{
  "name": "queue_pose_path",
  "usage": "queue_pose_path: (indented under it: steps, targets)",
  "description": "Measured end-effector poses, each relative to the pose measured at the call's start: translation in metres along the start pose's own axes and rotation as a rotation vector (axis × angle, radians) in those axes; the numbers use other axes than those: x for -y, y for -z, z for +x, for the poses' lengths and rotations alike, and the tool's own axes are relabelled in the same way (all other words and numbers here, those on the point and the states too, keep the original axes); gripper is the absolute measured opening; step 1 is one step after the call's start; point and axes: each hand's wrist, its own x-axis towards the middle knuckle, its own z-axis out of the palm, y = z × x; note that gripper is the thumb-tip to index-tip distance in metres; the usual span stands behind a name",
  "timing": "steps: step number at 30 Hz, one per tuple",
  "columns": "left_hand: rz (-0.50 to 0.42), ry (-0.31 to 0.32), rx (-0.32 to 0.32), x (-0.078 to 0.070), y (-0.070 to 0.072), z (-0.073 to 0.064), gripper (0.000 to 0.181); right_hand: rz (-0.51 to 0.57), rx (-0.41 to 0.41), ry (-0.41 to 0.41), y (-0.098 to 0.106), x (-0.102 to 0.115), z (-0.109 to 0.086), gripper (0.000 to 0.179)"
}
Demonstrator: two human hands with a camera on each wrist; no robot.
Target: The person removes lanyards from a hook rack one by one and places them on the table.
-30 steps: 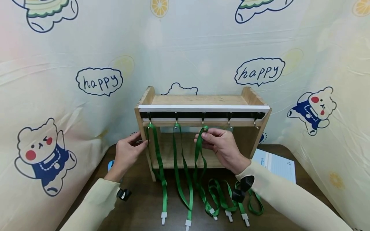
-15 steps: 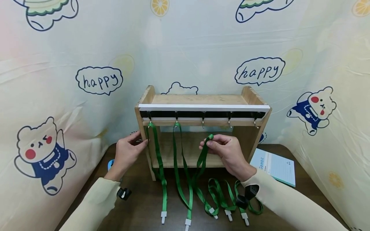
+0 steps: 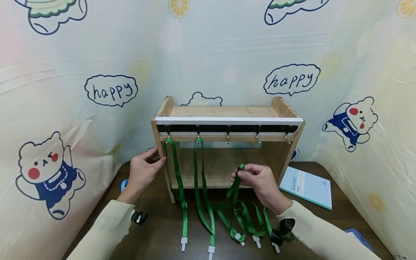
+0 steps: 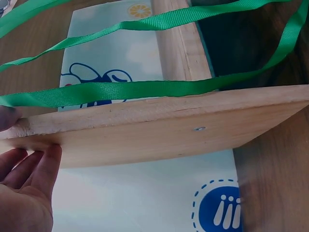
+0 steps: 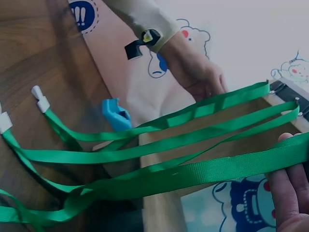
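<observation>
A small wooden shelf (image 3: 224, 112) stands on the table, with a row of metal hooks under its front strip. My left hand (image 3: 144, 171) grips the shelf's left side panel (image 4: 145, 130), thumb on one face and fingers on the other. Below the third hook, my right hand (image 3: 264, 183) pinches the top of a green lanyard (image 3: 234, 189) between thumb and fingers. Its strap slopes down to the table in the head view and crosses the right wrist view. Two more green lanyards hang from the left hooks, a left one (image 3: 178, 173) and its neighbour (image 3: 196, 177), white clips downward.
Other green lanyards (image 3: 251, 224) lie looped on the dark table (image 3: 152, 242), partly behind my right wrist. A notebook (image 3: 307, 187) lies right of the shelf. A blue object (image 5: 116, 116) sits near the left arm, and a blue-edged card (image 3: 357, 238) at right.
My right hand has moved down and right from just below the third hook, carrying the lanyard's top with it; the strap now sags lower. The left hand stays on the side panel.
</observation>
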Motion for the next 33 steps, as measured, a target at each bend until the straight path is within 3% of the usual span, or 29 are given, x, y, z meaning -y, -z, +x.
queue_pose_path:
  steps: [5,13,18,25,33]
  targets:
    - [-0.004,-0.001,0.0,0.0,0.0,0.0,0.053,-0.007,0.01,-0.023,0.004,-0.019,-0.007,0.009]
    - [-0.001,-0.001,-0.003,0.0,0.0,0.0,0.053,-0.034,-0.016,-0.166,0.004,-0.057,-0.02,0.017]
    - [0.011,-0.001,-0.005,0.0,0.0,0.0,0.053,-0.038,-0.017,-0.211,0.001,-0.08,-0.025,0.026]
    - [0.014,0.012,-0.003,-0.002,0.0,0.0,0.053,-0.055,-0.064,-0.275,-0.006,-0.106,-0.024,0.028]
    - [0.016,0.005,0.001,-0.001,0.001,0.0,0.054,-0.149,-0.111,-0.321,-0.016,-0.125,-0.019,0.025]
